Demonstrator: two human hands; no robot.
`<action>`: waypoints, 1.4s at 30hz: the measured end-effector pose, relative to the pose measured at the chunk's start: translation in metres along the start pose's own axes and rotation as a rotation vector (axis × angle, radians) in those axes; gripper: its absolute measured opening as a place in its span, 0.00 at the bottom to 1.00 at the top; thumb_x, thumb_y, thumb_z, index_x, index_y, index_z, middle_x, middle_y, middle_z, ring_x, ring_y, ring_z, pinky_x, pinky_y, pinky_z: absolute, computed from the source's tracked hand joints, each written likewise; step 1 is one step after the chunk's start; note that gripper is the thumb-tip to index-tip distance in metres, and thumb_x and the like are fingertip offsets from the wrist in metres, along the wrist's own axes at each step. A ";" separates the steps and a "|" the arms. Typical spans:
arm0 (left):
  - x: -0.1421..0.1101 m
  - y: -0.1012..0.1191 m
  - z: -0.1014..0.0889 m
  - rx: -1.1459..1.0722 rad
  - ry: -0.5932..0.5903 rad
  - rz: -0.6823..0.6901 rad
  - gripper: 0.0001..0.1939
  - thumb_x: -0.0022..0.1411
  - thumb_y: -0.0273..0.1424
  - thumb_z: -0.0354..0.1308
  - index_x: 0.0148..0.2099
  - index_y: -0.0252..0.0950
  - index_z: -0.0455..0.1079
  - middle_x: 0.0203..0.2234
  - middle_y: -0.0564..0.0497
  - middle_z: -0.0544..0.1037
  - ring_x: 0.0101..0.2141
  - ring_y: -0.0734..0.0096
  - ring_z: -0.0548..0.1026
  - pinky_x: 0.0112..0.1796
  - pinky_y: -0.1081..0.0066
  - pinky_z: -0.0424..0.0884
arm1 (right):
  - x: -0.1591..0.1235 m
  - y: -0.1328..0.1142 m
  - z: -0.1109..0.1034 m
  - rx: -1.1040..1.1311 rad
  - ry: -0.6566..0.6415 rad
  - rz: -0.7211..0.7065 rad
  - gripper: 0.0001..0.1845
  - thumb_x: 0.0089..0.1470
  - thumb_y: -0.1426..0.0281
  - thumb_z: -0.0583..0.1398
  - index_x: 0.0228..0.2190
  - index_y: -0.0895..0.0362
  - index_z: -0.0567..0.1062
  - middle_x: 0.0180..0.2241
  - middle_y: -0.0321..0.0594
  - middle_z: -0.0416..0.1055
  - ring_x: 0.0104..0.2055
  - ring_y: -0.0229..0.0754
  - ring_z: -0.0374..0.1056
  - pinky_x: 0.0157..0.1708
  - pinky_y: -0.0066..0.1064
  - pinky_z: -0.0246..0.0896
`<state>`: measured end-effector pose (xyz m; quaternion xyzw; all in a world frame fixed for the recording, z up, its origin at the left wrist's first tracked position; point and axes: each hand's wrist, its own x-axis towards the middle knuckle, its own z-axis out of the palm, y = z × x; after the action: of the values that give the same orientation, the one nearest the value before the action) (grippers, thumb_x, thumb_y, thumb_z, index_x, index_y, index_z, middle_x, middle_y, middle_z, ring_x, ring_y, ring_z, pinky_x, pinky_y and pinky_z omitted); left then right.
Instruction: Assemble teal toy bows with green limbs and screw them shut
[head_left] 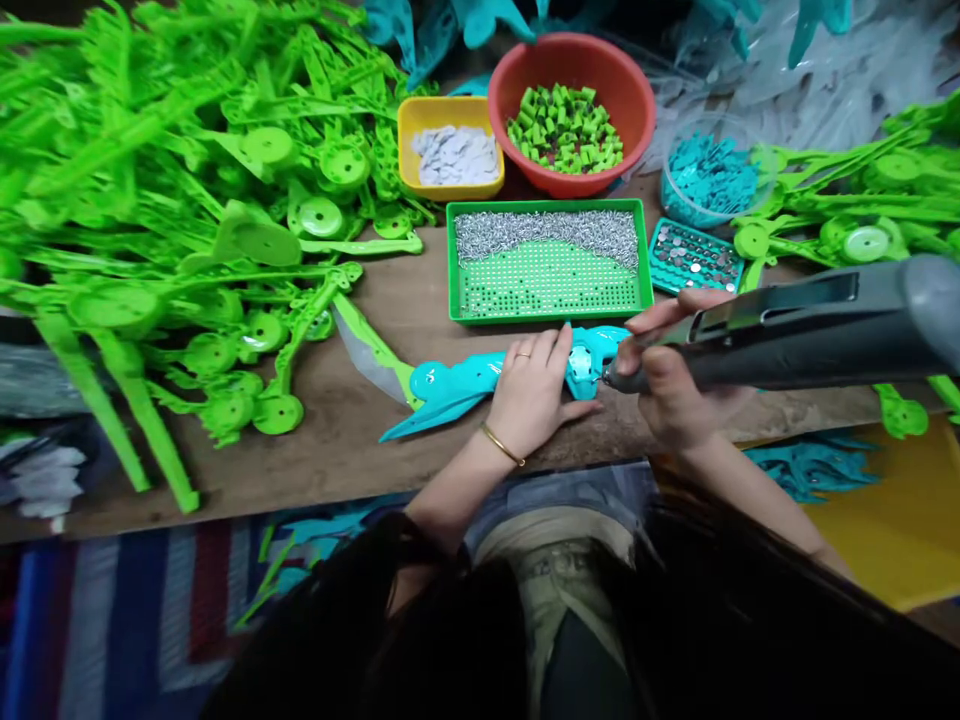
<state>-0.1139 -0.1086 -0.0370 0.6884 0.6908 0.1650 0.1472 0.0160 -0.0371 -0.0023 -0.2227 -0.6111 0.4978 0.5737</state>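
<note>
A turquoise plastic toy part (465, 385) lies on the brown table near its front edge. My left hand (534, 392) rests flat on it, fingers together, pressing it down; a ring and a gold bracelet show. My right hand (670, 385) is wrapped round the front of a grey electric screwdriver (810, 330), whose tip meets the turquoise part's right end (592, 362). The tool's body stretches off to the right.
Behind the hands stand a green tray of small screws (547, 262), a yellow tub of white pieces (451, 150), a red bowl of green pieces (570, 110) and a clear tub of turquoise bits (709, 178). Heaps of green plastic parts (187, 200) fill the left and right.
</note>
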 end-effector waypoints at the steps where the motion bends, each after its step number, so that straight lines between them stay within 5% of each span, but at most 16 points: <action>1: 0.000 0.000 0.000 -0.003 0.001 0.001 0.46 0.53 0.48 0.64 0.65 0.27 0.54 0.54 0.34 0.68 0.53 0.47 0.66 0.54 0.54 0.60 | -0.003 0.003 0.000 0.000 -0.023 0.011 0.21 0.52 0.63 0.65 0.48 0.43 0.68 0.35 0.31 0.72 0.27 0.36 0.70 0.28 0.32 0.70; 10: 0.001 -0.001 0.001 -0.024 -0.037 -0.017 0.39 0.58 0.42 0.61 0.65 0.28 0.54 0.55 0.36 0.68 0.54 0.48 0.66 0.55 0.56 0.58 | -0.018 0.013 0.000 -0.156 -0.110 0.107 0.23 0.50 0.56 0.65 0.48 0.44 0.68 0.35 0.34 0.70 0.27 0.38 0.70 0.24 0.34 0.70; 16: -0.007 -0.003 -0.010 -0.038 -0.075 -0.048 0.50 0.50 0.52 0.65 0.66 0.30 0.52 0.56 0.35 0.66 0.54 0.48 0.65 0.54 0.55 0.60 | 0.023 0.001 0.012 -0.073 0.022 0.038 0.17 0.51 0.63 0.65 0.44 0.45 0.70 0.32 0.30 0.72 0.20 0.30 0.65 0.19 0.27 0.66; 21: 0.006 0.005 -0.018 0.004 -0.102 -0.070 0.43 0.52 0.58 0.59 0.60 0.33 0.61 0.55 0.35 0.63 0.54 0.44 0.62 0.49 0.53 0.64 | 0.072 0.042 0.030 -0.236 0.223 -0.049 0.14 0.55 0.57 0.60 0.41 0.49 0.69 0.34 0.34 0.70 0.24 0.36 0.70 0.24 0.34 0.72; 27: 0.024 0.011 -0.014 0.090 -0.091 -0.148 0.27 0.56 0.52 0.59 0.46 0.34 0.69 0.42 0.41 0.66 0.45 0.51 0.66 0.44 0.58 0.66 | 0.077 0.080 0.039 -0.229 0.244 -0.087 0.12 0.53 0.58 0.62 0.35 0.52 0.71 0.29 0.33 0.68 0.22 0.35 0.68 0.28 0.38 0.73; 36: 0.021 0.005 -0.009 0.032 -0.093 -0.165 0.23 0.57 0.51 0.58 0.46 0.40 0.70 0.40 0.45 0.63 0.43 0.55 0.65 0.43 0.62 0.65 | 0.074 0.071 0.042 -0.191 0.182 -0.035 0.15 0.50 0.55 0.63 0.31 0.53 0.71 0.28 0.31 0.70 0.22 0.32 0.67 0.26 0.31 0.71; 42: 0.022 0.006 -0.009 -0.021 -0.096 -0.173 0.23 0.57 0.50 0.59 0.50 0.43 0.70 0.41 0.47 0.62 0.43 0.58 0.64 0.43 0.63 0.64 | 0.068 0.021 0.020 -0.152 0.190 -0.098 0.14 0.54 0.59 0.62 0.40 0.49 0.70 0.33 0.31 0.71 0.20 0.31 0.65 0.20 0.28 0.65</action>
<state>-0.1126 -0.0869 -0.0253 0.6318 0.7380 0.1256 0.2009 -0.0251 0.0220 0.0149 -0.2818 -0.6000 0.3981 0.6342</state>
